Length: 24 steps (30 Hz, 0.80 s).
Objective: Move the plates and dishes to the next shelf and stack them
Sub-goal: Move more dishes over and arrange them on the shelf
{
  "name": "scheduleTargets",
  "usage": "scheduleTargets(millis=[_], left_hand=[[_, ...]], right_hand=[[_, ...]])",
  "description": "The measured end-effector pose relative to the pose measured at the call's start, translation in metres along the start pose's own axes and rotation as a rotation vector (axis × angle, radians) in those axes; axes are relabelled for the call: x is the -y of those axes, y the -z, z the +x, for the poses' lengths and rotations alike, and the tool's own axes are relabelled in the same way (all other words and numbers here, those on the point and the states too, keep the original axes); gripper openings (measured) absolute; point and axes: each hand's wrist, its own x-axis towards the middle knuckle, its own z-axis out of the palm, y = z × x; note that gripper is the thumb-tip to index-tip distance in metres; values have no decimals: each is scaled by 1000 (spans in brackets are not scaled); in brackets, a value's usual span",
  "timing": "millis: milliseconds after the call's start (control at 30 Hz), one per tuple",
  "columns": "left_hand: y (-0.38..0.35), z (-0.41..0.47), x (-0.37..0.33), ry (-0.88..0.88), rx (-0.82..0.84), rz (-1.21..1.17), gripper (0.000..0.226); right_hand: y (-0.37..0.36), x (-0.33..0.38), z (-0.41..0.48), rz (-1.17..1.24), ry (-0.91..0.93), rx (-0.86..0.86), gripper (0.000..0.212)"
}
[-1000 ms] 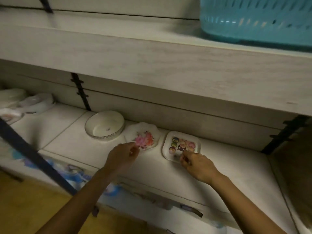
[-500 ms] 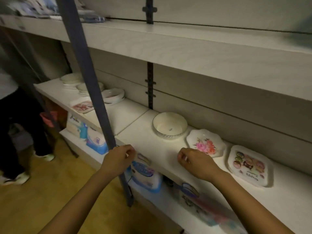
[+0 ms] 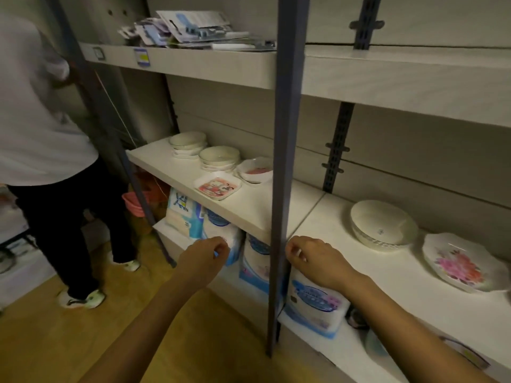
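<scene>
On the left shelf section (image 3: 249, 208) stand two stacks of cream bowls (image 3: 189, 143) (image 3: 219, 158), a white dish with a pink inside (image 3: 255, 170) and a square cartoon plate (image 3: 218, 186). The right section (image 3: 387, 275) carries a cream bowl (image 3: 383, 225) and a scalloped plate with pink flowers (image 3: 459, 262). My left hand (image 3: 206, 257) hovers in front of the shelf edge, fingers loosely curled, holding nothing. My right hand (image 3: 315, 258) hangs over the right section's front edge beside the upright, fingers loosely curled and holding nothing.
A dark blue upright post (image 3: 282, 172) stands between my hands. Packs of tissue (image 3: 312, 302) fill the shelf below. A person in a white shirt and dark trousers (image 3: 41, 139) stands at the left on the wooden floor. Packaged goods (image 3: 193, 29) lie on the upper shelf.
My view has swung left, from the flowered and cartoon plates to the left shelf section. Both hands have let go of those plates and drawn back to the shelf's front edge.
</scene>
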Motion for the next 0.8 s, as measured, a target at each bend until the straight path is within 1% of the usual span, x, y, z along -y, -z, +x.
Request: scheduleTargets(millis=[233,433,500,600,733,800], left_hand=[[22,55,59,30,3,5,23],[32,133,106,-8,31,-11,24],[41,162,121,-29,65,12,26],[53,205,140,-92,120,50,23],[66,258,160,-139,74,50,17],[68,280,169,-169,76,62,18]], right_hand=[[-19,46,75,43,36,-11,19],[-39,59,166,58,-31,-33,21],[-41,62,196,49,-83,-35,25],[-44,63,239,33,-173,-20,28],[-47,62,285,6,-277,17,30],[-51,61,300,-2,-347,35,30]])
